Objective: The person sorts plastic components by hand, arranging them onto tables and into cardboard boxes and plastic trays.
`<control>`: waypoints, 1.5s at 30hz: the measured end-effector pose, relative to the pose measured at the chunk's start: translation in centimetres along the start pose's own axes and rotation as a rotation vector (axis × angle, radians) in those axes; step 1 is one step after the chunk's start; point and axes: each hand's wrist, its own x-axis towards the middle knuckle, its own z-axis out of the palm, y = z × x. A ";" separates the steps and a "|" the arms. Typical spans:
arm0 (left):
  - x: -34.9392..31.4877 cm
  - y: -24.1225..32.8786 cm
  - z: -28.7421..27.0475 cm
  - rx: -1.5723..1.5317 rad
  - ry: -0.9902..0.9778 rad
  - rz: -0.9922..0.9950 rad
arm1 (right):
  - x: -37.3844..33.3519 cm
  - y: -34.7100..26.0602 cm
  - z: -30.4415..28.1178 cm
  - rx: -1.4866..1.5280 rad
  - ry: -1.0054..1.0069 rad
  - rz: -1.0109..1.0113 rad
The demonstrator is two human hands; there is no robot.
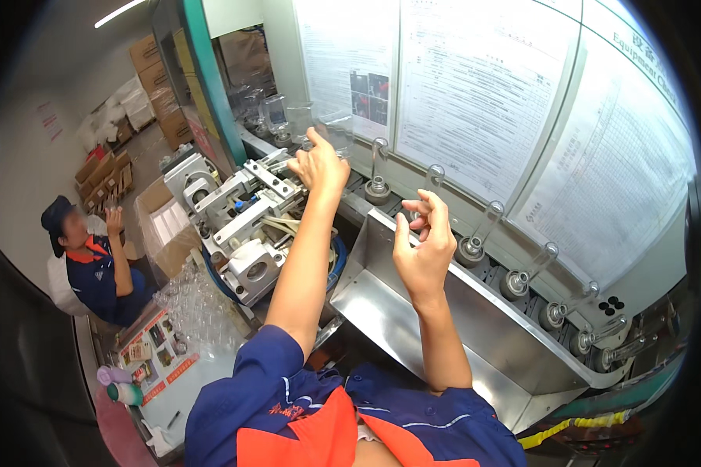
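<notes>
At the back of the machine, my left hand (319, 165) is raised with its fingers bent around the near side of a clear glass vessel (338, 131). The glass is blurred, and part of the grip is hidden. Further right, my right hand (427, 243) has its fingers curved and its thumb apart, with nothing visible between them. Just behind its fingertips rises a clear glass tube (435, 174), its base covered by the hand. To the left of that, another glass tube (379, 159) stands in a round metal holder (377, 191).
More glass tubes in holders (470, 251) run down the right. A steel trough (413, 303) lies below, beside a metal fixture (249, 210). On the left are a table with glass pieces (199, 311) and a seated co-worker (101, 268). Papers (475, 86) cover the panel.
</notes>
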 end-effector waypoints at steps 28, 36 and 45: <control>-30.5 -49.9 -25.2 -0.228 0.551 -0.772 | 12.4 11.6 27.3 0.308 -0.545 0.612; -25.8 -65.0 -17.7 0.418 0.135 -0.562 | 11.3 0.7 23.1 0.283 -0.417 0.068; -16.1 -71.7 -7.9 0.473 -0.139 -0.258 | -13.6 -23.0 18.1 0.115 -1.330 -0.047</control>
